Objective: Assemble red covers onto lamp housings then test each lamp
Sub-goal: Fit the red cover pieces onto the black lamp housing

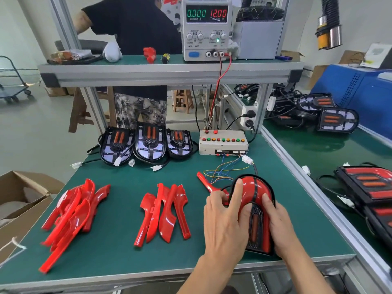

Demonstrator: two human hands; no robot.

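Note:
A black lamp housing with red covers [254, 192] lies on the green mat at the front right. My left hand [224, 219] presses on its left cover, the index finger stretched over the red dome. My right hand [277, 221] holds its right side, thumb on the red cover. One loose red cover [206, 183] lies just left of the housing. Two piles of red covers lie on the mat, one at the left [70, 213] and one in the middle [165, 211]. Three bare lamp housings [148, 143] stand at the back.
A test box with coloured buttons [222, 142] sits behind the lamp, its wires running to a white connector [247, 160]. A power supply [206, 28] reading 12.00 V stands on the shelf. Finished lamps [369, 187] lie on the right bench. A cardboard box [19, 200] stands left. A person stands behind the bench.

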